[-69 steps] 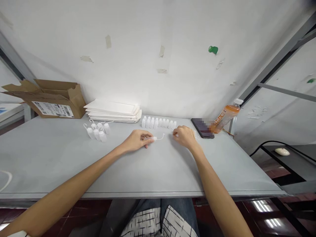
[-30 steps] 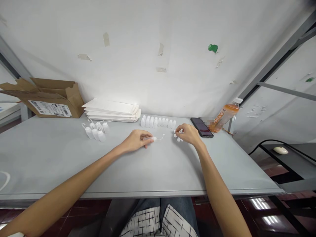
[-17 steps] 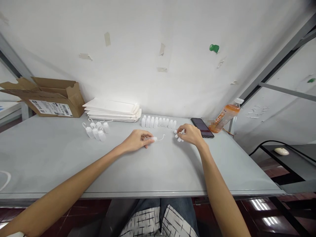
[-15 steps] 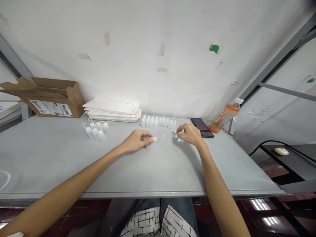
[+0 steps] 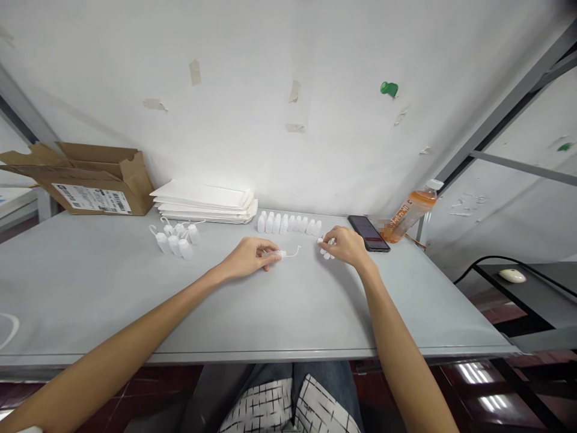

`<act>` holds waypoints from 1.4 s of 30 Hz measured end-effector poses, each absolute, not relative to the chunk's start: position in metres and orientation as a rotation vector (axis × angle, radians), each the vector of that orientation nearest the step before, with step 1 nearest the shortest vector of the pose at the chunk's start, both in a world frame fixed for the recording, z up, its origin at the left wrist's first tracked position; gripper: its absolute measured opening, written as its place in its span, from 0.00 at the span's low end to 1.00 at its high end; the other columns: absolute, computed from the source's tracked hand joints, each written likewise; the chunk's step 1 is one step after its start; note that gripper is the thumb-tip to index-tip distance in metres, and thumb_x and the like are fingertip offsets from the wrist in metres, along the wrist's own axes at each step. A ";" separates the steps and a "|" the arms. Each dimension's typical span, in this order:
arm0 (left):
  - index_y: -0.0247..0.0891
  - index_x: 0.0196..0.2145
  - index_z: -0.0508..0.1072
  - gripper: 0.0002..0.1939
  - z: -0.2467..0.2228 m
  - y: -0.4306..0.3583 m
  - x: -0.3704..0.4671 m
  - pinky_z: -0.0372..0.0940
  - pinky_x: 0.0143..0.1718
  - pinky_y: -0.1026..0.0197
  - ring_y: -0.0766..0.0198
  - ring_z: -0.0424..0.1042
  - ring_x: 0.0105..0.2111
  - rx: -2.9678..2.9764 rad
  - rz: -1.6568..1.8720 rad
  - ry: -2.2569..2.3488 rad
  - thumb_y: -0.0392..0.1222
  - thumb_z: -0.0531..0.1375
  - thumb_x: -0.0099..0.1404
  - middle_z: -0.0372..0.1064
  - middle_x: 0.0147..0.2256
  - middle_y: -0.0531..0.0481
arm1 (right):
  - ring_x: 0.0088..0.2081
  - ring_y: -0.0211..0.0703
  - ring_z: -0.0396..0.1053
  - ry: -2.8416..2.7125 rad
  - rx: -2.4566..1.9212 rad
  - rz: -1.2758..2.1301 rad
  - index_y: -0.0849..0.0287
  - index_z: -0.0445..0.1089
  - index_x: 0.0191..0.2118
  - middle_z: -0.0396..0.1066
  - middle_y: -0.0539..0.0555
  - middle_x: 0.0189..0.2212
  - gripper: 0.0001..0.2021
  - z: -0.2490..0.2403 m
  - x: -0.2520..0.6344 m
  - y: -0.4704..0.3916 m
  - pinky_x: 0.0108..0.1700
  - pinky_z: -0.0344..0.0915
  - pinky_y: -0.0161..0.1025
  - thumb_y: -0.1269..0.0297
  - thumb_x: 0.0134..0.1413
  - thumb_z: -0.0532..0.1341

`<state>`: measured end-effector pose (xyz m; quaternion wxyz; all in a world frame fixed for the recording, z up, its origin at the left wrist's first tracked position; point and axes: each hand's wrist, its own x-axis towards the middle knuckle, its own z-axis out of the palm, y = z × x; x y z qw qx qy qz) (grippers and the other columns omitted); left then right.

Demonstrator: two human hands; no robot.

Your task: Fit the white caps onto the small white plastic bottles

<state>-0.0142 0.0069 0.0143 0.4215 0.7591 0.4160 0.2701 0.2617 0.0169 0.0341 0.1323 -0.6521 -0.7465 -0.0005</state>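
My left hand (image 5: 253,255) is closed round a small white squeeze bottle (image 5: 283,254) that lies tilted sideways, its thin curled tail pointing right. Most of that bottle's body is hidden by the fingers. Over a cluster of small white caps (image 5: 327,255), my right hand (image 5: 345,243) pinches one white cap (image 5: 320,241) between thumb and fingertips. Behind the hands stands a row of small white bottles (image 5: 283,224) without tails. To the left, several white bottles with curled tails (image 5: 174,243) stand in a group.
A stack of white envelopes (image 5: 202,201) and an open cardboard box (image 5: 103,180) line the wall at the left. At the right are a phone (image 5: 368,233) and a leaning bottle of orange drink (image 5: 412,213). The grey table (image 5: 270,319) ends at a front edge before my lap.
My right hand has shifted slightly left, and its fingertips have closed on a cap at the cluster. My left hand keeps the same hold on the squeeze bottle.
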 end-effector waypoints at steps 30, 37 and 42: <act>0.36 0.38 0.77 0.20 0.012 0.012 -0.016 0.65 0.31 0.61 0.62 0.73 0.26 1.948 0.782 1.081 0.56 0.60 0.61 0.75 0.31 0.47 | 0.29 0.36 0.67 -2.061 -1.219 0.784 0.58 0.76 0.32 0.74 0.51 0.30 0.06 0.028 0.202 0.000 0.32 0.61 0.33 0.65 0.53 0.61; 0.35 0.38 0.77 0.20 0.011 0.012 -0.015 0.64 0.28 0.63 0.65 0.71 0.24 1.927 0.730 1.062 0.55 0.57 0.63 0.74 0.32 0.46 | 0.28 0.35 0.66 -2.071 -1.229 0.756 0.59 0.73 0.30 0.73 0.51 0.29 0.06 0.023 0.200 0.003 0.33 0.61 0.34 0.68 0.53 0.59; 0.35 0.38 0.76 0.20 0.009 0.013 -0.015 0.63 0.27 0.63 0.66 0.69 0.23 1.907 0.720 1.071 0.55 0.58 0.63 0.73 0.30 0.48 | 0.27 0.35 0.66 -2.013 -1.319 0.680 0.60 0.70 0.30 0.71 0.50 0.28 0.06 0.022 0.206 0.007 0.32 0.60 0.34 0.67 0.54 0.57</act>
